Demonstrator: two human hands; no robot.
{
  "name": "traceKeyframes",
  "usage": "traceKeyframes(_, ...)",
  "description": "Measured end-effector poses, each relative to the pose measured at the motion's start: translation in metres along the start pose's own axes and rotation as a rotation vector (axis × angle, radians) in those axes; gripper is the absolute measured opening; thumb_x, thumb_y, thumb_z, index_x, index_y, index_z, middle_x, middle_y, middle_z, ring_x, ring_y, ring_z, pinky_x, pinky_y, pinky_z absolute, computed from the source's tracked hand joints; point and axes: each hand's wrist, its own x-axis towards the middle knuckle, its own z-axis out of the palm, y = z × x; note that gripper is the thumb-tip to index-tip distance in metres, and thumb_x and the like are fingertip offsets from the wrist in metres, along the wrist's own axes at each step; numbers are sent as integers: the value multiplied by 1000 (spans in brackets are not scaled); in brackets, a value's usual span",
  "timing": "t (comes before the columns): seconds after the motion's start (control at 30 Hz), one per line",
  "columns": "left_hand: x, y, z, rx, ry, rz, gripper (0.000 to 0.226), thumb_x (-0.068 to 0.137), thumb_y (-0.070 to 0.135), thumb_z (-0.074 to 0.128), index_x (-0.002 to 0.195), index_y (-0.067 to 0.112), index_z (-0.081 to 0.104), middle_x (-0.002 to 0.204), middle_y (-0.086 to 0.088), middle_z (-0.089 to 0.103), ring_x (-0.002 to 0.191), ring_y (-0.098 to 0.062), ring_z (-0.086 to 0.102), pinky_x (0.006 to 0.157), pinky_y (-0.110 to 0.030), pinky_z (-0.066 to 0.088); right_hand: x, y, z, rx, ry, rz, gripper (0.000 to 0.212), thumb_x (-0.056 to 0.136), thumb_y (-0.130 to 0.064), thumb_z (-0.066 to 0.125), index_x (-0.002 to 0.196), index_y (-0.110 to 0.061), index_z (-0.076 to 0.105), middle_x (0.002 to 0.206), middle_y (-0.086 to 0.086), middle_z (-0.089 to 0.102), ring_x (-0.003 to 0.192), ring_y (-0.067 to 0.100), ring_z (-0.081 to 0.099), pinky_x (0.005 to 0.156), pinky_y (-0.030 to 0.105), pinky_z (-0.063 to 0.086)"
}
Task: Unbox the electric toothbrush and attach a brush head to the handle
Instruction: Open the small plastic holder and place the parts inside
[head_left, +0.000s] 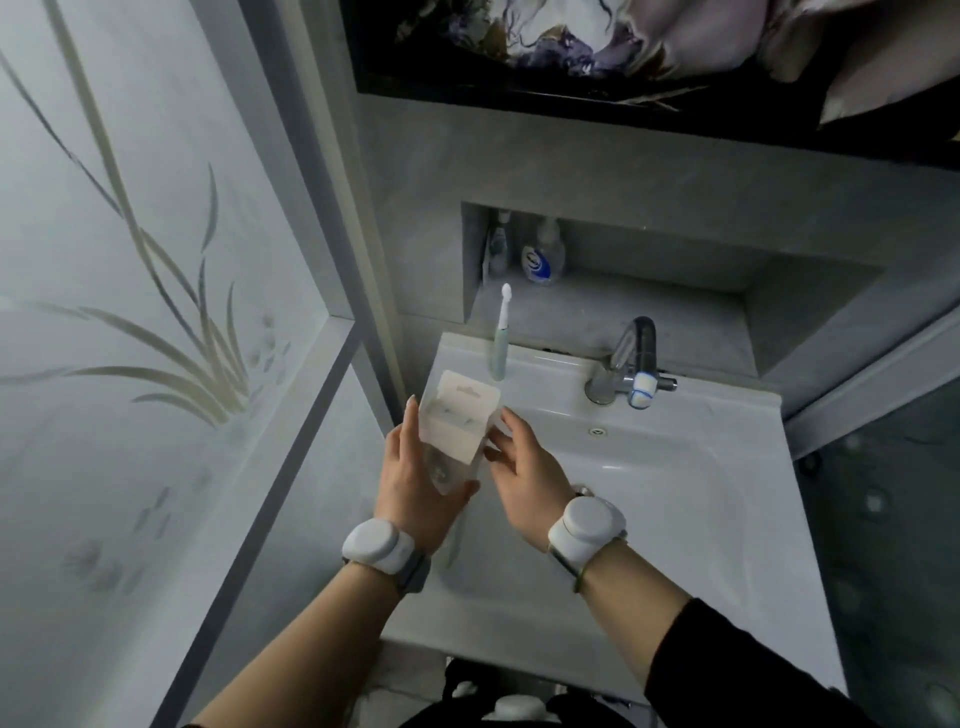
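Note:
A pale green electric toothbrush (500, 340) with a white brush head on it stands upright on the back left corner of the white sink (675, 467). In front of it, over the sink's left edge, I hold a small white and clear blister package (457, 426) with a hang tab at its top. My left hand (415, 478) grips the package from the left and below. My right hand (524, 462) has its fingertips on the package's right edge. What lies inside the package is too blurred to tell.
A chrome faucet (628, 358) stands at the back of the sink. A wall niche behind holds a soap bottle (543, 254) and another toothbrush (498, 244). A frosted glass panel (130, 312) closes off the left side. A dark framed picture (623, 57) hangs above.

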Motion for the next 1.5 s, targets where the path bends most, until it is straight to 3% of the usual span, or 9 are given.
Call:
traceKeyframes(0.2, -6, 6, -15, -58, 76, 157, 90, 74, 21, 77, 145, 27, 22, 141, -6, 37, 125, -18, 40, 100, -18, 31, 8, -6, 10, 46, 34, -56, 61, 92, -9, 53, 142, -25, 23, 145, -6, 45, 132, 14, 45, 104, 26, 41)
traceKeyframes(0.37, -9, 6, -26, -53, 64, 226, 74, 76, 12, 74, 140, 16, 37, 140, -11, 41, 125, -23, 43, 100, -27, 39, 11, 3, 11, 97, 53, -94, 61, 89, 0, 52, 136, -32, 31, 141, -7, 50, 130, 7, 47, 105, 29, 43)
traceKeyframes(0.47, -8, 6, -30, -53, 55, 222, 64, 78, 11, 72, 136, 17, 44, 137, -10, 46, 121, -27, 49, 97, -30, 46, 9, 12, 11, 99, 63, -98, 57, 89, -5, 56, 131, -39, 36, 134, -13, 54, 126, 2, 50, 101, 19, 43)
traceKeyframes(0.6, -5, 11, -35, -132, 92, 174, 41, 84, 31, 65, 123, 23, 57, 125, -1, 56, 109, -19, 59, 89, -28, 51, 8, 11, 7, 77, 64, -60, 41, 85, -30, 64, 114, -52, 45, 115, -33, 58, 114, -6, 55, 91, 13, 47)
traceKeyframes(0.7, 0, 15, -40, -239, 111, 73, 41, 82, 58, 53, 109, 28, 64, 112, 8, 61, 99, -11, 64, 79, -24, 51, 10, 4, 5, 83, 92, -76, 22, 86, -42, 60, 105, -49, 51, 106, -32, 64, 103, -8, 59, 81, 6, 47)
traceKeyframes(0.9, 12, 20, -45, -240, 166, -124, 13, 86, 42, 60, 82, 30, 64, 86, 6, 68, 79, -8, 67, 60, -9, 40, 17, -7, 1, -39, 173, -69, 18, 89, -42, 53, 98, -28, 51, 99, -3, 72, 88, 20, 69, 82, 39, 55)
traceKeyframes(1.13, 17, 20, -46, -225, 194, -196, 13, 84, 42, 61, 75, 34, 60, 77, 10, 67, 73, -14, 67, 58, -22, 43, 18, -10, 3, -181, 220, -138, 9, 92, -36, 50, 99, -30, 49, 96, -4, 72, 80, 27, 67, 73, 44, 56)
traceKeyframes(1.27, 20, 21, -46, -200, 187, -223, 18, 80, 43, 63, 65, 37, 56, 74, 13, 66, 70, -14, 66, 57, -23, 44, 21, -8, 4, -126, 235, -90, 6, 91, -33, 52, 92, -27, 53, 83, -3, 69, 77, 26, 64, 72, 45, 56)
traceKeyframes(1.5, 23, 19, -49, -180, 182, -251, 18, 70, 52, 62, 68, 35, 58, 76, 15, 66, 70, -12, 65, 56, -21, 42, 26, -7, 8, -13, 257, 18, 9, 84, -32, 62, 84, -28, 53, 86, -2, 72, 78, 22, 67, 71, 44, 59)
